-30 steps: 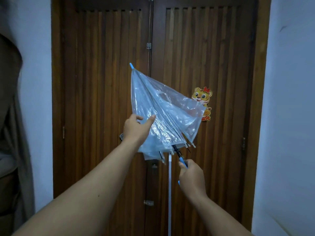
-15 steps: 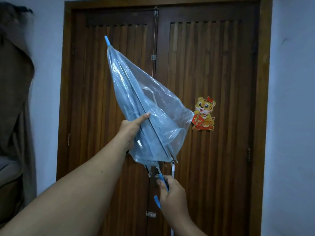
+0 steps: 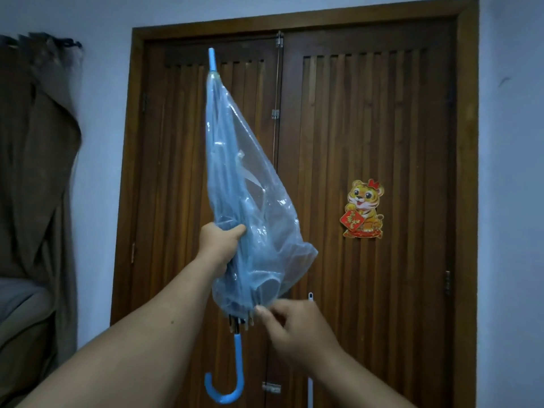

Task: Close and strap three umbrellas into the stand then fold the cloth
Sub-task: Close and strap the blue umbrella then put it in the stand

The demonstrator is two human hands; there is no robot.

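A clear blue-tinted umbrella is folded and held upright in front of the door, blue tip up and blue hooked handle hanging free below. My left hand grips the gathered canopy around its middle. The loose plastic bulges out to the right. My right hand, blurred by motion, is at the canopy's lower rim, its thumb and fingertips pinching the hem by the rib ends. No stand, cloth or other umbrella is in view.
A dark wooden double door fills the background, with a tiger sticker on its right leaf. A narrow white strip stands behind my right hand. A brown curtain and a seat edge lie at the left.
The umbrella swung from tilted to nearly upright and collapsed further. My right hand let go of the handle and rose to the canopy rim. My left hand closed round the canopy.
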